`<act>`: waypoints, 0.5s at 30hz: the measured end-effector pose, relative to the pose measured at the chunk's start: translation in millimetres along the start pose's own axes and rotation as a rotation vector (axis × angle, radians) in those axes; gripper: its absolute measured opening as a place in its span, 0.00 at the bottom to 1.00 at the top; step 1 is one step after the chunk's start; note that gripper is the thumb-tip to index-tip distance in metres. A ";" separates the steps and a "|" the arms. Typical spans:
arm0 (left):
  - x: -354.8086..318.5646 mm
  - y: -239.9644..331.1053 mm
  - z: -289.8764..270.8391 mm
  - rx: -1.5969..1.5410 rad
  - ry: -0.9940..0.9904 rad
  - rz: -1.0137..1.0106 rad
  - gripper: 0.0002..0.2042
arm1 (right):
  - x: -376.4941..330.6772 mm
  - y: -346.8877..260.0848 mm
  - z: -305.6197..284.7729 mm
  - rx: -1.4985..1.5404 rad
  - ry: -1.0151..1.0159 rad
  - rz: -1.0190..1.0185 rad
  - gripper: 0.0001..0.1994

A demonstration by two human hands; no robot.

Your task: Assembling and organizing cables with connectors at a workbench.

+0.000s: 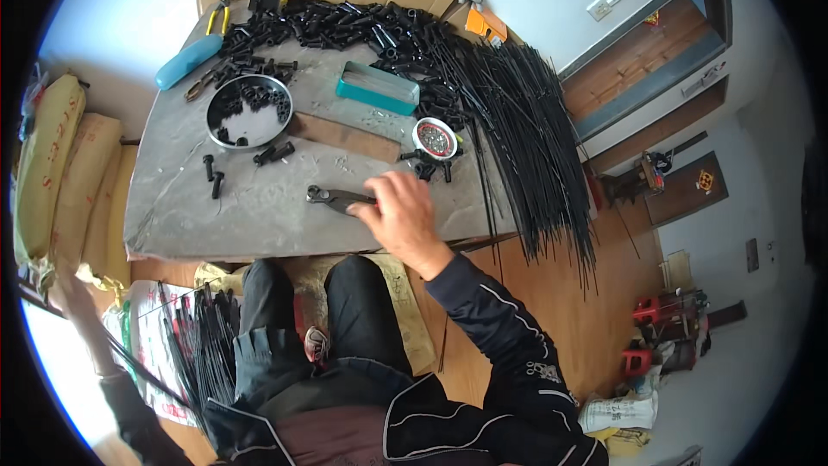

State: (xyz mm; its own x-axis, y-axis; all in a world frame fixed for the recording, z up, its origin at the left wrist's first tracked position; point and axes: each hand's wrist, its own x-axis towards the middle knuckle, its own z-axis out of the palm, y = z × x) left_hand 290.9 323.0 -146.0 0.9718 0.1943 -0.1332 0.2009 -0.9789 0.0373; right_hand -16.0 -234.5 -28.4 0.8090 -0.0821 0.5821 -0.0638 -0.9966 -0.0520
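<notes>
My right hand (401,214) is over the front of the grey table (267,237), its fingers closed around the handles of dark pincers (338,198). The jaws of the pincers point left. At the far left, beside the table, my left hand (76,298) is blurred. Thin black rods (138,367) run through it, slanting down toward my lap. On the table before me are loose black tubular fittings (217,183) and a round metal dish (250,112) with more of them. A small red-rimmed dish (435,139) of tiny metal pieces sits beyond my right hand.
A brown flat bar (345,137) and teal tin (377,88) lie mid-table, before a heap of black fittings (336,24). Long black rods (526,138) overhang the right edge. Another rod bundle (203,336) lies left of my legs. Full sacks (56,164) stand at left.
</notes>
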 end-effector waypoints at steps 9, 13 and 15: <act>-85.7 -22.3 350.8 -0.575 0.008 0.250 0.14 | 14.4 242.8 -34.4 -0.682 -0.155 0.649 0.17; -97.7 1.0 382.8 -0.368 -0.166 0.150 0.26 | 25.1 282.1 -32.5 -0.669 -0.443 0.934 0.20; -123.9 63.6 313.6 -0.062 -0.396 -0.061 0.36 | 36.9 279.2 -38.3 -0.709 -0.487 0.935 0.19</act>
State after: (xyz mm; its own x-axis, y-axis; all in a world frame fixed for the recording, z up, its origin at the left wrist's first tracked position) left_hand 144.7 216.8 -437.7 0.8378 0.2012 -0.5076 0.2758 -0.9582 0.0754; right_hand -26.4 -516.0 9.6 0.4074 -0.8926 0.1931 -0.8999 -0.3563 0.2514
